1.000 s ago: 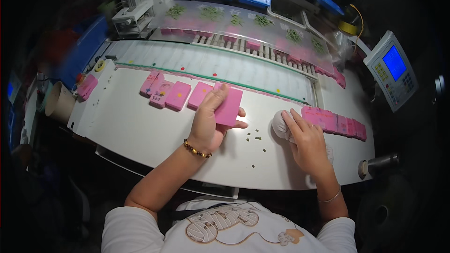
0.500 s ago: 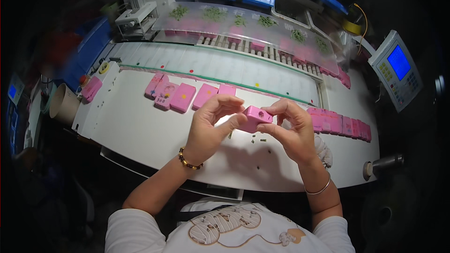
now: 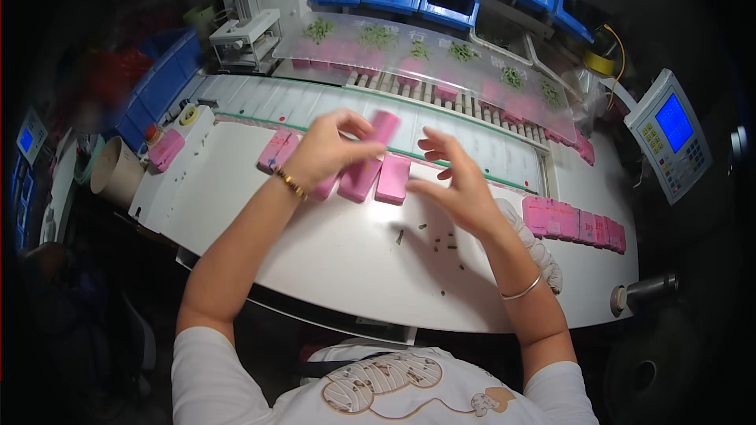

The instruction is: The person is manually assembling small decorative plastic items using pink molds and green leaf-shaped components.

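She wears a white short-sleeved top with a brown looping cartoon print across the chest; a beaded gold bracelet (image 3: 290, 183) circles the left wrist, a thin silver bangle (image 3: 523, 291) the right, forearms bare

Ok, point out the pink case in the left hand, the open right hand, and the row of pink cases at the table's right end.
pink case (image 3: 383, 127), head view, on its upper end above the fingers.
right hand (image 3: 461, 185), head view, on its back.
row of pink cases (image 3: 571, 223), head view, on the row's middle.
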`<state>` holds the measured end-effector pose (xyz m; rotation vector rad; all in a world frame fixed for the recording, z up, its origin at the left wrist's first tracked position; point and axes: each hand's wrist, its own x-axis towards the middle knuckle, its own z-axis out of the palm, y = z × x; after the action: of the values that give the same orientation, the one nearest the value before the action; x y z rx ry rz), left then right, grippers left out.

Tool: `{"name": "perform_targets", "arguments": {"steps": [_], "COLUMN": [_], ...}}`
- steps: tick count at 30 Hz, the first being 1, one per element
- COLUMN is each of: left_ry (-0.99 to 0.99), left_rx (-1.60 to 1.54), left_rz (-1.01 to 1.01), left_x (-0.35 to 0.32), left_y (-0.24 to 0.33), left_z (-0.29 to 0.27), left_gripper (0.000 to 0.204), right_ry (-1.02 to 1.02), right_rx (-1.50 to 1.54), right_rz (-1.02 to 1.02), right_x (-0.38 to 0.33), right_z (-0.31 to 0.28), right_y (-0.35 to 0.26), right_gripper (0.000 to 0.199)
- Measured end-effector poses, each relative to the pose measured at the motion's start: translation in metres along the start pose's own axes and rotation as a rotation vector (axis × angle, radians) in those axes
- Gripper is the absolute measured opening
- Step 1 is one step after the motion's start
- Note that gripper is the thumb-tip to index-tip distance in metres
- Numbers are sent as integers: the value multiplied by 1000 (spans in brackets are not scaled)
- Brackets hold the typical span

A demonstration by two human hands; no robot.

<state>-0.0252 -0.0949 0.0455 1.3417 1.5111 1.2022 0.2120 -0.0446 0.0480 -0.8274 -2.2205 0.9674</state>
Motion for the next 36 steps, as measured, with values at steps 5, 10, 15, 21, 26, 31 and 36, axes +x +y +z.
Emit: {"name": "perform_targets", "arguments": {"steps": [5, 10, 15, 21, 26, 31, 36], "left_ry": [389, 522, 535, -651, -498, -406, -488], "left_rx": [701, 961, 802, -709, -382, -20, -27], "left_rz": [122, 97, 339, -73, 62, 361, 314], "left_x": [62, 81, 54, -27, -47, -53, -54], "left_y": [-52, -59, -39, -3, 19, 23, 18], "left_z": [-28, -39, -11, 62, 78, 85, 73], "left_gripper": [45, 45, 41, 52, 77, 84, 81], "right_ry": [-121, -116, 28, 243, 165, 151, 133], "right_rx": [-300, -353, -302, -145, 131, 42, -78], "right_rz": [-70, -33, -68, -393, -144, -103, -188], "right_x": [3, 7, -11, -43, -72, -81, -83], "right_z": [29, 37, 15, -11, -12, -11, -11], "right_y": [4, 9, 5, -12, -22, -23, -34], "right_gripper": [91, 88, 83, 86, 83, 58, 39]}}
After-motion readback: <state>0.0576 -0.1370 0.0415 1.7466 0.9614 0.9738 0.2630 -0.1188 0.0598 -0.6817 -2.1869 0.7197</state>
